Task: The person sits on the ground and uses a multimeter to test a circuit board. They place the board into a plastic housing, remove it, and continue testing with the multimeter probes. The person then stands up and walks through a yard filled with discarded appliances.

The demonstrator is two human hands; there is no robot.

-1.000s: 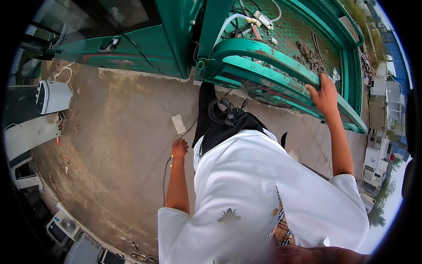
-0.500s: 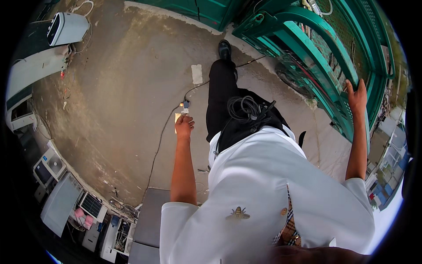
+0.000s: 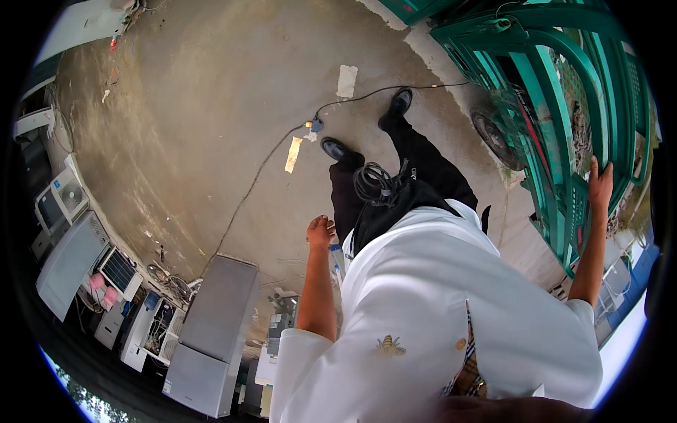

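At the right, my right hand (image 3: 601, 185) is closed on a green metal rail (image 3: 591, 84), part of the frame of a large green wheeled vehicle (image 3: 559, 134). My left hand (image 3: 321, 231) hangs at my left side, with its fingers loosely bent and apart and nothing visible in it. A coiled black cord (image 3: 374, 185) sits at my waist over dark trousers. Both of my black shoes (image 3: 342, 149) show on the concrete floor (image 3: 204, 106).
A black cable (image 3: 261, 168) crosses the floor, with a connector (image 3: 314, 125) on it beside a yellowish strip (image 3: 293, 155). The vehicle's wheel (image 3: 496, 137) is right of my feet. Grey cabinets (image 3: 224, 303) and old appliances (image 3: 70, 192) line the left side.
My left hand has drawn back toward my body. Both feet now show, where one did before. The right hand keeps its hold on the green rail, and the cable connector appears farther ahead.
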